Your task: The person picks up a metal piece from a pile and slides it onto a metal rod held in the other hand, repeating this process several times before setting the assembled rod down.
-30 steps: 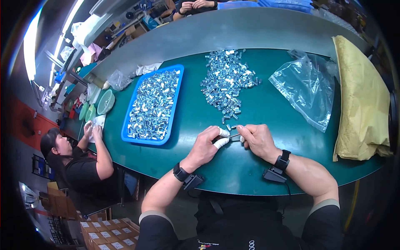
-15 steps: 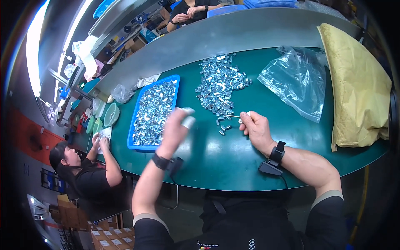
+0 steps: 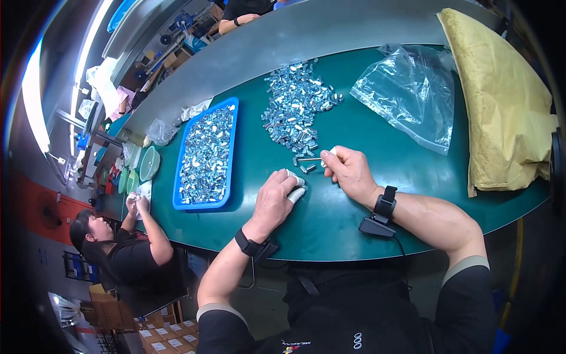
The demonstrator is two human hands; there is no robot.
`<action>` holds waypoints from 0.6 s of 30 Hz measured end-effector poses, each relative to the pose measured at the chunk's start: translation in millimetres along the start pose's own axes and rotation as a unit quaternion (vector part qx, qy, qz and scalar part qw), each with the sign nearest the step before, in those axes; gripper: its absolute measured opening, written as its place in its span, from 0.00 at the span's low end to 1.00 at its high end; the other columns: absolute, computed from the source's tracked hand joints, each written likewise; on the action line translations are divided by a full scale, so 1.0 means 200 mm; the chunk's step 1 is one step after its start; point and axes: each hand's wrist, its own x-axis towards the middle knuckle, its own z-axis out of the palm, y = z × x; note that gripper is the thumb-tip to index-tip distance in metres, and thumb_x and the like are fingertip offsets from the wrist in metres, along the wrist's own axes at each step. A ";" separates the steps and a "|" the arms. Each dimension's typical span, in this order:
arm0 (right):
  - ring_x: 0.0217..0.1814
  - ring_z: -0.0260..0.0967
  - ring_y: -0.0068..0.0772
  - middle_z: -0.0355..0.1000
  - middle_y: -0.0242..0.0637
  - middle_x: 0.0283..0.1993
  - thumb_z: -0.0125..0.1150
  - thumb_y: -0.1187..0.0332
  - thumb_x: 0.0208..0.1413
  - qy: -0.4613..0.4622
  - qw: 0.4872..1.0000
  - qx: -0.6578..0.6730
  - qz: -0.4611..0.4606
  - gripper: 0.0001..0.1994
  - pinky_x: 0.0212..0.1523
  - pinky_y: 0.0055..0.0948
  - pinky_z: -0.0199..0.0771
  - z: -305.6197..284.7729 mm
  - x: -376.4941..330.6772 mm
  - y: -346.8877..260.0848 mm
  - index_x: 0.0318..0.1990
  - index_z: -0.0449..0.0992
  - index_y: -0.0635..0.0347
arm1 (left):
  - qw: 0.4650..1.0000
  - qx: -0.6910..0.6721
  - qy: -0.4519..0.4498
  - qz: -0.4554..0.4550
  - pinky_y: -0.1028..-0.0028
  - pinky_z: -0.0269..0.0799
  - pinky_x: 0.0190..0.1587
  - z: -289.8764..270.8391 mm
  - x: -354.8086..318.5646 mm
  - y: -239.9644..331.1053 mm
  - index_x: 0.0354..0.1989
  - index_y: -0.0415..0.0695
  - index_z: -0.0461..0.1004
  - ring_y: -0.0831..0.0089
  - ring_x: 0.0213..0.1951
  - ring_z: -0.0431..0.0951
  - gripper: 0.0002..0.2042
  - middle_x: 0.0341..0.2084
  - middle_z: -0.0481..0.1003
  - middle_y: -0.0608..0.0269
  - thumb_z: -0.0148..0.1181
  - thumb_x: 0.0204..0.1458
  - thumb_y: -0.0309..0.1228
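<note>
My left hand (image 3: 274,199) hovers over the green tabletop, right of the blue tray (image 3: 176,187). White covers sit on its fingertips; the fingers are loosely bent, thumb and forefinger apart, with nothing seen between them. In my right hand (image 3: 352,173) a thin metal rod (image 3: 309,159) is pinched between thumb and fingers, pointing left. The rod's tip meets a small shiny metal piece (image 3: 296,161) at the near end of a loose pile of metal pieces (image 3: 298,106). Two more pieces (image 3: 308,169) lie just below the rod. The tray is filled with similar pieces.
A clear plastic bag (image 3: 407,97) lies right of the pile, beside a large yellow sack (image 3: 501,118). A grey raised ledge (image 3: 330,32) bounds the far side. At left, a co-worker (image 3: 127,236) sits by green bowls (image 3: 150,163). Another person's arm (image 3: 239,20) shows beyond the ledge.
My left hand has come away from the tray's right edge, moving right toward the rod. The rod's tip now sits at a piece separate from the main pile. The whole view has shifted slightly.
</note>
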 end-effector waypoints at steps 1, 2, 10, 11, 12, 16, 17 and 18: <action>0.24 0.67 0.15 0.76 0.29 0.25 0.60 0.55 0.72 -0.010 1.000 -0.007 -0.010 0.19 0.25 0.21 0.65 0.00 0.00 0.01 0.32 0.78 0.60 | 1.000 -0.001 -0.001 0.001 0.65 0.75 0.44 0.01 0.00 0.00 0.41 0.41 0.80 0.62 0.41 0.79 0.10 0.36 0.79 0.60 0.72 0.52 0.26; 0.24 0.68 0.15 0.76 0.29 0.25 0.60 0.55 0.72 -0.019 1.000 -0.015 -0.019 0.19 0.25 0.22 0.66 0.00 0.00 0.02 0.32 0.78 0.61 | 0.994 -0.085 -0.003 -0.066 0.67 0.76 0.43 0.01 -0.01 -0.01 0.41 0.41 0.80 0.66 0.40 0.80 0.09 0.36 0.80 0.61 0.71 0.54 0.26; 0.22 0.69 0.22 0.77 0.34 0.22 0.63 0.58 0.68 -0.058 0.994 -0.086 -0.037 0.17 0.25 0.31 0.67 0.02 -0.01 -0.01 0.30 0.79 0.62 | 0.831 -0.478 0.101 -0.265 0.77 0.77 0.42 0.07 0.02 -0.09 0.46 0.39 0.79 0.78 0.39 0.82 0.05 0.40 0.82 0.63 0.62 0.66 0.27; 0.22 0.70 0.23 0.77 0.34 0.22 0.64 0.59 0.67 -0.061 0.993 -0.089 -0.036 0.17 0.25 0.32 0.67 0.02 -0.01 -0.01 0.30 0.79 0.62 | 0.814 -0.503 0.107 -0.272 0.77 0.78 0.42 0.08 0.03 -0.08 0.47 0.39 0.78 0.76 0.39 0.82 0.06 0.40 0.82 0.62 0.61 0.67 0.27; 0.22 0.70 0.23 0.77 0.34 0.22 0.64 0.59 0.67 -0.060 0.993 -0.091 -0.039 0.17 0.25 0.32 0.67 0.03 -0.02 -0.01 0.30 0.79 0.62 | 0.795 -0.527 0.113 -0.278 0.78 0.79 0.42 0.08 0.04 -0.08 0.49 0.39 0.78 0.75 0.40 0.83 0.07 0.41 0.82 0.61 0.60 0.67 0.27; 0.24 0.70 0.16 0.78 0.30 0.25 0.63 0.60 0.69 -0.036 0.993 -0.104 -0.051 0.15 0.25 0.24 0.68 0.01 -0.02 0.00 0.33 0.79 0.62 | 0.753 -0.572 0.108 -0.307 0.78 0.80 0.43 0.09 0.03 0.00 0.53 0.39 0.74 0.73 0.41 0.84 0.09 0.41 0.82 0.57 0.60 0.67 0.26; 0.24 0.72 0.22 0.78 0.33 0.25 0.63 0.61 0.68 -0.023 0.996 -0.076 -0.047 0.15 0.26 0.28 0.69 0.02 -0.02 0.01 0.32 0.79 0.63 | 0.756 -0.577 0.102 -0.293 0.78 0.80 0.43 0.11 0.03 0.00 0.53 0.39 0.74 0.73 0.41 0.84 0.09 0.41 0.82 0.57 0.60 0.67 0.26; 0.24 0.74 0.27 0.79 0.37 0.24 0.64 0.61 0.66 -0.012 0.998 -0.046 -0.044 0.15 0.26 0.33 0.70 0.04 -0.02 0.01 0.31 0.80 0.63 | 0.756 -0.574 0.105 -0.297 0.77 0.80 0.43 0.12 0.02 -0.02 0.53 0.39 0.74 0.72 0.41 0.85 0.10 0.42 0.82 0.56 0.59 0.67 0.25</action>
